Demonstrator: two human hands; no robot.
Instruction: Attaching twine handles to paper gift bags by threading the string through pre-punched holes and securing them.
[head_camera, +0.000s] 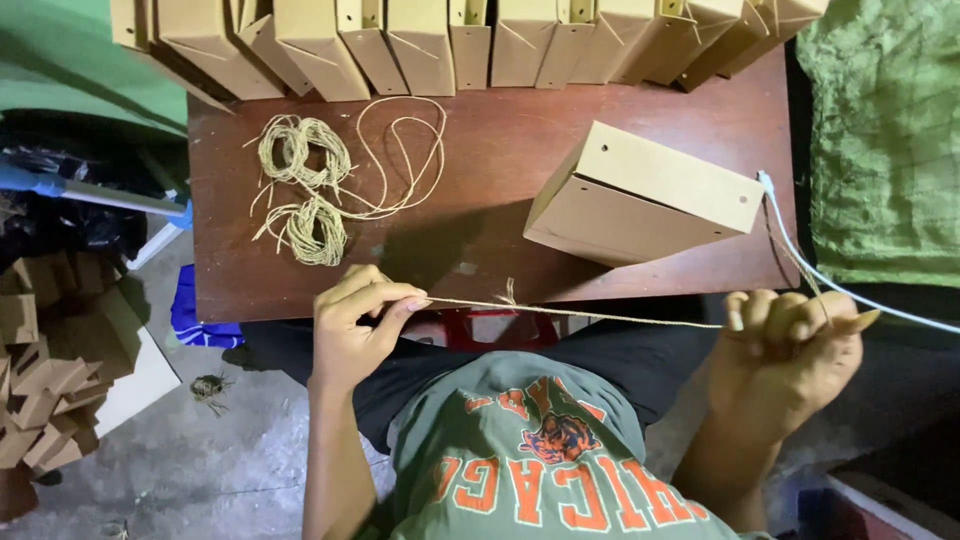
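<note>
Stretched taut across the lower middle, a thin tan twine length (600, 316) with one knot is pinched by the left hand (355, 325) and wrapped in the right hand's (790, 350) closed grip; the brown cardboard box (645, 195) on the worktop (480, 150) is unstrung yet.

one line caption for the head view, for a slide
Left hand and right hand pull knotted twine taut above a wooden table holding a cardboard box.

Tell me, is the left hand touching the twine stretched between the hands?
Touching. The head view shows the left hand pinching the twine between thumb and fingertips, with the strand running taut to the right hand.
</note>
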